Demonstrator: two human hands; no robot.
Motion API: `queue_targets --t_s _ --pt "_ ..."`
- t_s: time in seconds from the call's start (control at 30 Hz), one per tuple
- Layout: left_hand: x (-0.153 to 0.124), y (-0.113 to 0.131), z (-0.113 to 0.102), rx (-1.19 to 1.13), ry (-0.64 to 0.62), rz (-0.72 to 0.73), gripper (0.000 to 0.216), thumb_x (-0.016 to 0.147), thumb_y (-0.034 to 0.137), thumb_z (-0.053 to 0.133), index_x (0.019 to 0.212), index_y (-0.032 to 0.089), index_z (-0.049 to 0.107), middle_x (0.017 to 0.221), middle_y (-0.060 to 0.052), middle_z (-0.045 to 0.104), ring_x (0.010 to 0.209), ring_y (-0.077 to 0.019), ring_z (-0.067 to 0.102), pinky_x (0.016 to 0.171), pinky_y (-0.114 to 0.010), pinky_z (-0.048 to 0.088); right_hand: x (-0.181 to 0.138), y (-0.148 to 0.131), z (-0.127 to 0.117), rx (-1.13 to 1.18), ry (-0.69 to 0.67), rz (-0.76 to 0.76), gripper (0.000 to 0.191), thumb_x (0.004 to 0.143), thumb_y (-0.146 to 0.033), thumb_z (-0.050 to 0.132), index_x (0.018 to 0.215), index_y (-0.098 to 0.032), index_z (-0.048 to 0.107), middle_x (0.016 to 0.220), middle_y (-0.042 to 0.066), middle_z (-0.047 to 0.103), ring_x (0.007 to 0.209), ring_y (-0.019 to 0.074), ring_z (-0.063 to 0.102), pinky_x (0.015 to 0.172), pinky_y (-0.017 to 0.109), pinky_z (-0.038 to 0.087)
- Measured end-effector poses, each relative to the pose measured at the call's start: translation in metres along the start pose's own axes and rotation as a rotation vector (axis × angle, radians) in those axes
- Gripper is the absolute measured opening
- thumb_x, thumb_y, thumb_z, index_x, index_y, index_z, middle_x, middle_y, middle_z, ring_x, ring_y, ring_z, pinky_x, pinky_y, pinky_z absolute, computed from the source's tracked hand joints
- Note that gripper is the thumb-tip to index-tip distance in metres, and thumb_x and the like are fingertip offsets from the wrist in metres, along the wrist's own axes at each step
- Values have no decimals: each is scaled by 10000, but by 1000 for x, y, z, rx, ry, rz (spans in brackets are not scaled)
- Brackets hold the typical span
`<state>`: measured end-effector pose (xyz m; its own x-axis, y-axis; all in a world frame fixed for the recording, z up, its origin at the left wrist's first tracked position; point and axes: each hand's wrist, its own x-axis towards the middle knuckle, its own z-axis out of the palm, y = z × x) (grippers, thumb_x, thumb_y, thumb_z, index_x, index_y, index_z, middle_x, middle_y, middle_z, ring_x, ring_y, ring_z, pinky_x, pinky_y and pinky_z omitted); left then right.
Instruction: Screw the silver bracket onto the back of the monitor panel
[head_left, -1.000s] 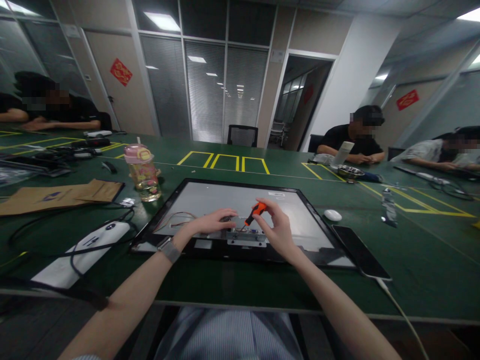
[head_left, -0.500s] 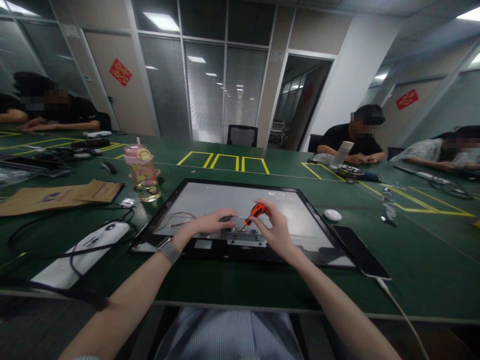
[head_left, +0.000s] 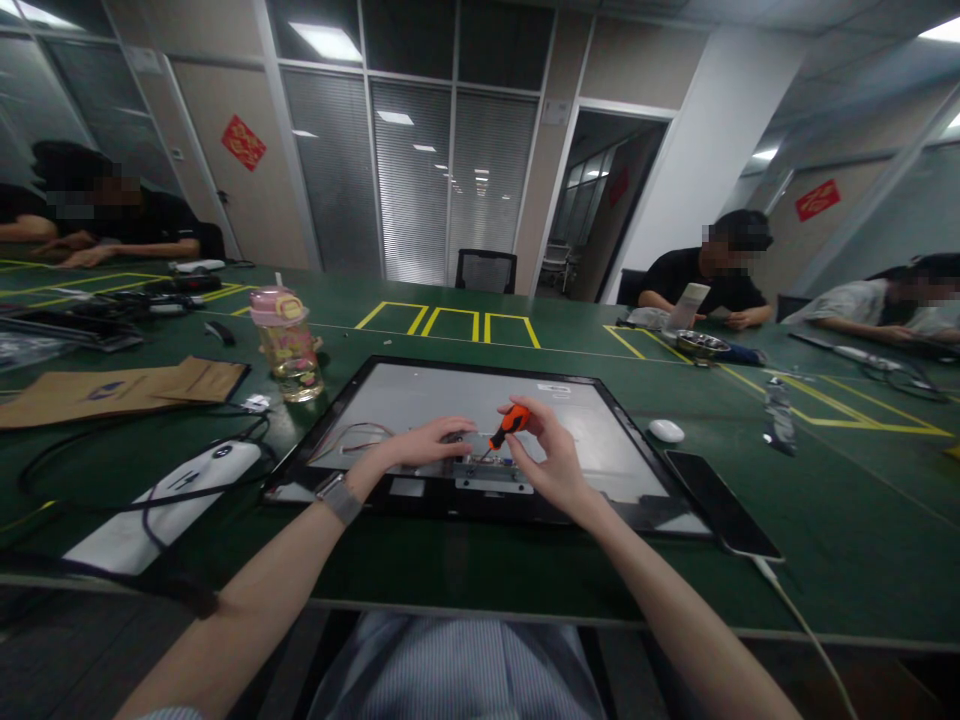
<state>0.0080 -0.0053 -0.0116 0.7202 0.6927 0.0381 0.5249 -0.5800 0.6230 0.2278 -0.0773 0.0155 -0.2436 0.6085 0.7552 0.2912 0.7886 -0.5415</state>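
Surface: green, marked with yellow lines, and it carries everything here.
Monitor panel: lies flat, grey back up, right in front of the person.
Phone: dark, just beside the panel's right edge.
Bottle: pink lid, upright off the panel's far left corner.
Left hand: grip spread, fingers stretched flat on the panel's back just above the bracket.
Right hand: grip pinching the screwdriver's handle.
Metal bracket: sits at the panel's near edge, between both hands.
Screwdriver: orange handle tilted, tip down at the bracket.
Mouse: white, right of the panel.
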Motion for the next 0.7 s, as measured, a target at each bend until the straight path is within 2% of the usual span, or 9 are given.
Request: queue_targets --t_s 0.13,0.27,0.37,0.5,0.6,0.7 --pt "1 -3 1 1 7 5 518 866 552 446 1268 227 475 1399 -40 425 1295 -203 367 1094 -311 233 0 0 -1 -74 -13 -15 432 810 -167 591 1216 -249 468 1052 85 629 901 191 623 811 359 526" --pt "2 -7 2 6 2 -15 551 855 586 433 1278 234 468 1405 -38 417 1300 -209 360 1094 -313 235 -1 5 3 -140 56 -17 406 805 -209 626 1187 -265 499 979 60 633 821 177 623 777 347 533" --pt "2 -8 2 13 0 -21 552 856 586 432 1281 234 467 1410 -39 412 1303 -210 357 1093 -313 238 -4 10 6 -87 67 21 459 818 -185 599 1246 -257 447 1032 78 634 907 191 632 852 377 518" --pt "1 -6 2 21 8 2 537 867 564 434 1282 224 467 1399 -48 426 1295 -205 368 1092 -312 242 -3 8 7 11 10 41 493 834 -141 543 1289 -244 383 1097 99 628 973 190 625 894 387 503" --pt "1 -3 1 18 3 7 533 871 560 430 1275 216 475 1392 -53 436 1290 -210 377 1088 -314 251 0 3 3 53 -36 51 447 836 -146 535 1253 -240 405 1086 96 637 933 185 638 873 381 512" --pt "0 -2 1 13 3 -8 534 870 564 427 1275 220 475 1392 -50 436 1291 -213 376 1087 -314 255 2 1 -1 1 1 64 393 808 -206 606 1179 -240 481 1032 79 641 897 190 636 847 374 520"
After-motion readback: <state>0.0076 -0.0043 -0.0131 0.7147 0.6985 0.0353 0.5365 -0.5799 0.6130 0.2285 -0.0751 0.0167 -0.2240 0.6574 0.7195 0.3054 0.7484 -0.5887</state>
